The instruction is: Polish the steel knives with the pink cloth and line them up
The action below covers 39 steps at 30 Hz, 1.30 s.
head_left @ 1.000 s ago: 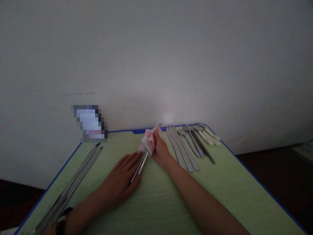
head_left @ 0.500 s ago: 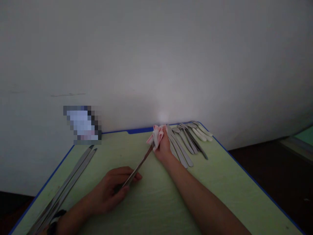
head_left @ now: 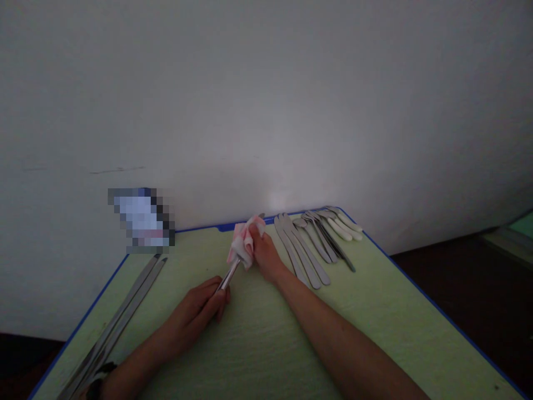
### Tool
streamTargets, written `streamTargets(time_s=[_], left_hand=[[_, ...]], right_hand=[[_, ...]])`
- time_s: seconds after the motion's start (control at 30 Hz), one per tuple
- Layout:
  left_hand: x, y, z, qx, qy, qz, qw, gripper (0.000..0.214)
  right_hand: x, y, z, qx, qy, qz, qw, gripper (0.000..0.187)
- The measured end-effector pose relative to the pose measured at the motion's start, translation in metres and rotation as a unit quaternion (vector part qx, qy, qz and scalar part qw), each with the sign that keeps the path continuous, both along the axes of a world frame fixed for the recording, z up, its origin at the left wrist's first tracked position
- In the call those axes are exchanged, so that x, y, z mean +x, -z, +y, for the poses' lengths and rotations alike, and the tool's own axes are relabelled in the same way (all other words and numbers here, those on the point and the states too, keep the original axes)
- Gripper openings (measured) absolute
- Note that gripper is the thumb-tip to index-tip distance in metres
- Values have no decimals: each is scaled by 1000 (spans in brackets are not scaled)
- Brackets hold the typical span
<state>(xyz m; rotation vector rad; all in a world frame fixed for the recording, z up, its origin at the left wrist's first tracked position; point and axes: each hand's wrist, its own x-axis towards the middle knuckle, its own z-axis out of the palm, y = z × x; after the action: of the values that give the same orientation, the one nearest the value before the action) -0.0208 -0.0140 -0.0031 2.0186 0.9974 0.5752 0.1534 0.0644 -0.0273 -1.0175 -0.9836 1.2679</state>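
Note:
My left hand (head_left: 204,305) is closed around the handle end of a metal table knife (head_left: 230,274), which slants up and away from me. My right hand (head_left: 266,253) presses a crumpled pink and white cloth (head_left: 244,244) around the knife's upper part. Only the tip shows past the cloth, so most of the blade is hidden. Just right of the right hand, several silver knives (head_left: 306,255) lie side by side on the green table (head_left: 258,344).
Farther right lie spoons (head_left: 314,239), a bunch of dark slim cutlery (head_left: 333,244) and white-handled pieces (head_left: 343,228). Long metal knives (head_left: 125,311) lie along the left edge. A blurred-out phone-like device (head_left: 144,216) leans against the wall (head_left: 266,111) behind the table.
My right hand and the cloth have shifted left and toward me along the knife, and the tip now shows past the cloth. My left hand has turned, its fingers wrapping closer round the handle.

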Motion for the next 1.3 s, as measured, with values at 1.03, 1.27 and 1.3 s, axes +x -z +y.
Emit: streamTargets(time_s=[1.03, 1.27, 1.3], left_hand=[[1, 2, 10, 67, -95, 37, 992, 36], [-1, 8, 8, 125, -88, 48, 987, 25], [-1, 9, 8, 130, -89, 55, 986, 22]], right_hand=[[-16, -11, -19, 77, -57, -102, 990, 26], [-12, -5, -11, 58, 36, -164, 984, 22], [-12, -5, -11, 67, 37, -188, 979, 19]])
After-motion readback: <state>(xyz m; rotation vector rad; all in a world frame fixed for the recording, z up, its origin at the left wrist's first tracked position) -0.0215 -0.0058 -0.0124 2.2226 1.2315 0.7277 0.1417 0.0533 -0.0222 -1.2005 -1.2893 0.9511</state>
